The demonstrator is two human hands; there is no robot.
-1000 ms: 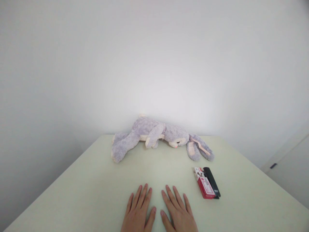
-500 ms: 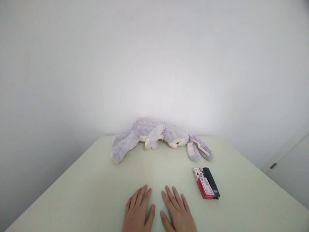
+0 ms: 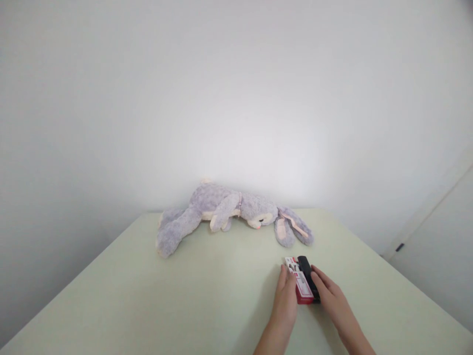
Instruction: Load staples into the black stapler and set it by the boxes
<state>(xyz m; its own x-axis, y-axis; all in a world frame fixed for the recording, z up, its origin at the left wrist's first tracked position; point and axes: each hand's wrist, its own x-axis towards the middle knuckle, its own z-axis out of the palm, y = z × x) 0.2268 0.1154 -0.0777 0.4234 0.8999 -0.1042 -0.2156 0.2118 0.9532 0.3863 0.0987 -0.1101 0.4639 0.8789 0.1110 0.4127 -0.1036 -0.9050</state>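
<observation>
A black stapler (image 3: 307,271) lies on the table, alongside a red and white small box (image 3: 304,290). Just beyond that box is a second small box (image 3: 291,263), white with red print and dark marks. My left hand (image 3: 286,295) is closed against the left side of the boxes, thumb on the near one's edge. From the right, my right hand (image 3: 330,291) grips the stapler's side with thumb and fingers. Between the two hands the stapler and boxes sit side by side; my fingertips are partly hidden.
Along the back of the pale green table (image 3: 166,301), a lavender plush rabbit (image 3: 218,199) lies on its side against the white wall (image 3: 236,98). Its long ears point right, just beyond the boxes. A dark handle (image 3: 399,247) shows on a white panel at the right.
Both hands, flat on the table before, have moved right and forward and closed around the boxes and stapler. The whole scene sits slightly further left in view.
</observation>
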